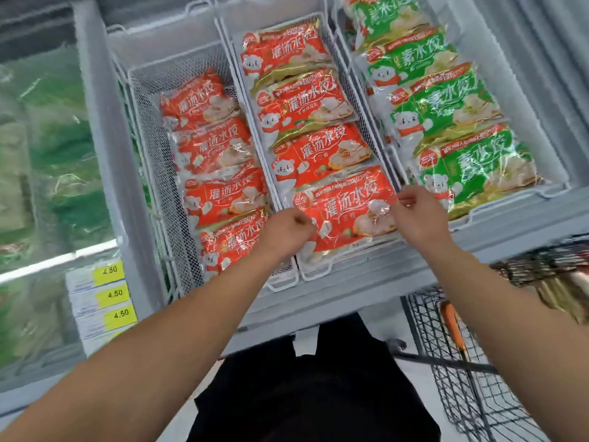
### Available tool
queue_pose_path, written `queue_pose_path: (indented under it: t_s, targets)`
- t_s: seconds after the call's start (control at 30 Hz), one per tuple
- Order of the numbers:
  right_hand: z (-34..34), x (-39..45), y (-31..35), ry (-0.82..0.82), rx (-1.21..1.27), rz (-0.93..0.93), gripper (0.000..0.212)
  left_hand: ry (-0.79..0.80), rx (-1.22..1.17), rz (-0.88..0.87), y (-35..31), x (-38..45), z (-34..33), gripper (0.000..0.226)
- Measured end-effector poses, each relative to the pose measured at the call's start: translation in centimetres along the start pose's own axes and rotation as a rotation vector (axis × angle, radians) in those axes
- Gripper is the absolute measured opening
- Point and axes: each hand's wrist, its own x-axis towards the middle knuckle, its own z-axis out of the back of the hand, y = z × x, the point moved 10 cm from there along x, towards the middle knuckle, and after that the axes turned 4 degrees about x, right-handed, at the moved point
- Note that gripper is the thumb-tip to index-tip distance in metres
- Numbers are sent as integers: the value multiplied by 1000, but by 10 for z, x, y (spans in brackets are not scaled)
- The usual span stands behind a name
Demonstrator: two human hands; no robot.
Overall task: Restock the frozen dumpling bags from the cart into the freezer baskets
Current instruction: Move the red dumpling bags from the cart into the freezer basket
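Both hands pinch the nearest red dumpling bag (347, 215) by its side edges: the left hand (287, 229) closed on its left edge, the right hand (417, 215) on its right. The bag lies at the front of the middle basket (314, 275), overlapping the red bag behind it. The left basket (149, 129) sits lower, with bare mesh wall above its bags. The cart (452, 371) stands at lower right.
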Motion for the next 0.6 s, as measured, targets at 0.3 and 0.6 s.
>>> queue_pose_path:
  t_s: [0.3, 0.6]
  targets:
    - [81, -134, -98, -378, 192, -175, 23, 96, 219, -452, -105, -51, -66, 22]
    - [99, -260, -283, -500, 230, -579, 16, 352, 440, -692, -174, -129, -234, 20]
